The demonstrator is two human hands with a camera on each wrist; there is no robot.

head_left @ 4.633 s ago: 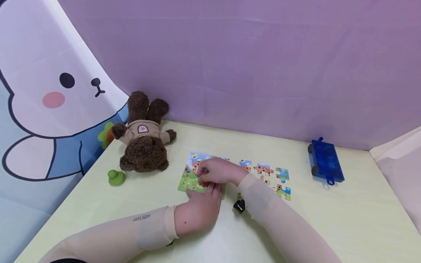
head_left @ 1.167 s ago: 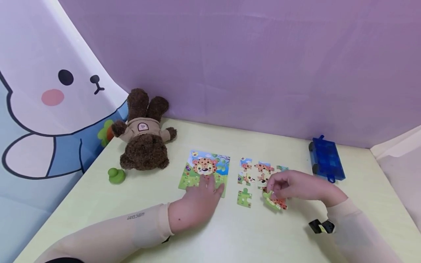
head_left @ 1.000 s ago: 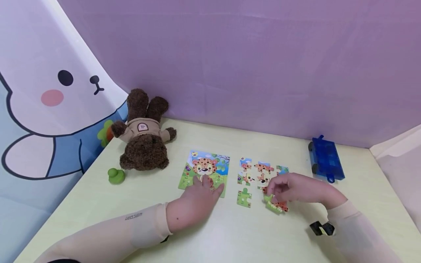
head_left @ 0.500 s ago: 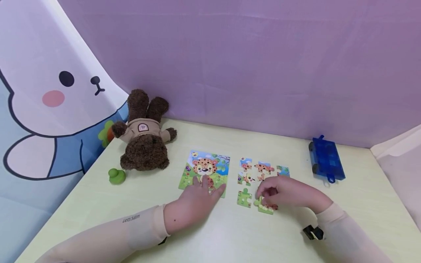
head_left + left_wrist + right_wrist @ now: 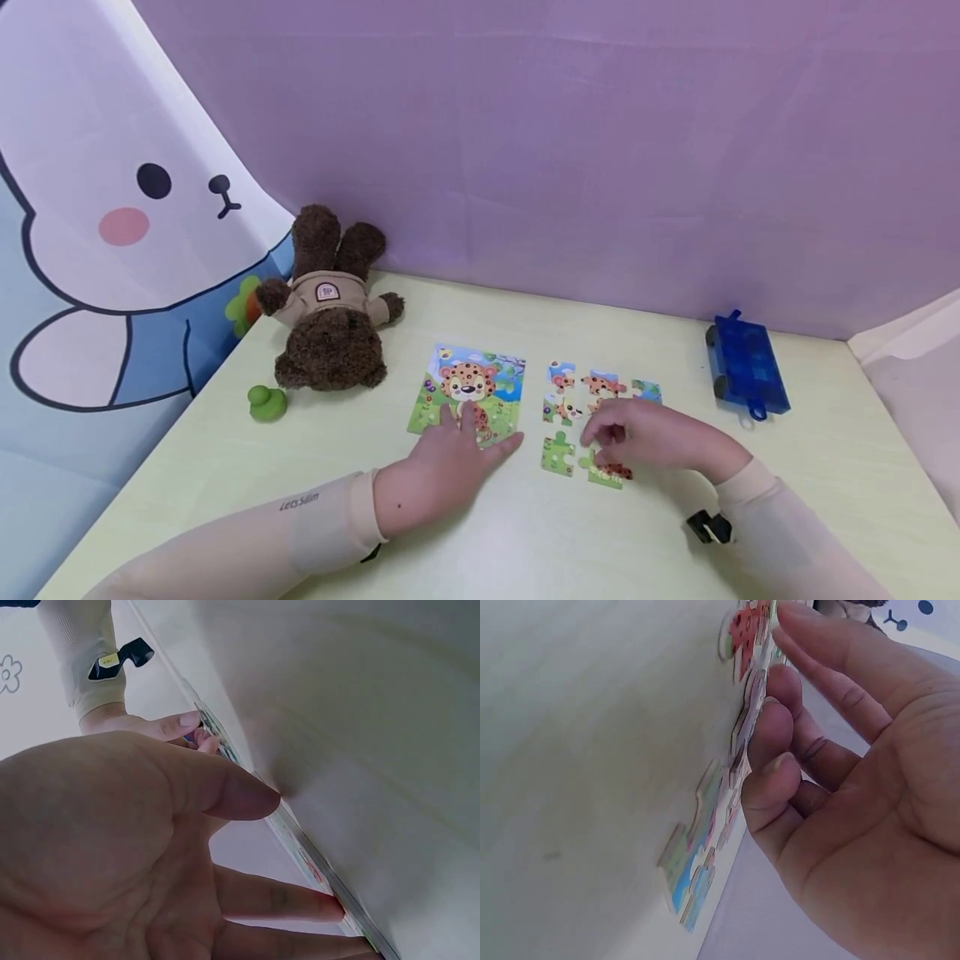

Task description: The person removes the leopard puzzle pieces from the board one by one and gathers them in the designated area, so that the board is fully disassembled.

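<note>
Several leopard-picture jigsaw pieces (image 5: 557,454) lie in spaced rows right of the square leopard picture board (image 5: 506,392). Over them is the right hand (image 5: 652,437), its thumb and forefinger at a green and red-spotted jigsaw piece (image 5: 611,479) in the front row. That piece lies flat, and no grip on it shows. In the right wrist view the hand's other fingers are loosely bent, beside the red-spotted piece (image 5: 744,634). The left hand (image 5: 442,479) rests straight fingers on the board's lower part, thumb spread off its right edge. The right hand covers some pieces.
A brown plush bear (image 5: 330,342) lies at the back left, with a green toy duck (image 5: 266,403) in front of it. At the right stands a blue toy wagon (image 5: 747,367). A purple cloth (image 5: 570,158) hangs behind the pale table (image 5: 810,467).
Earlier the right hand was over the board, then among the pieces. It has brought the green and red-spotted piece left, down into the front row. The left thumb has spread slightly outward.
</note>
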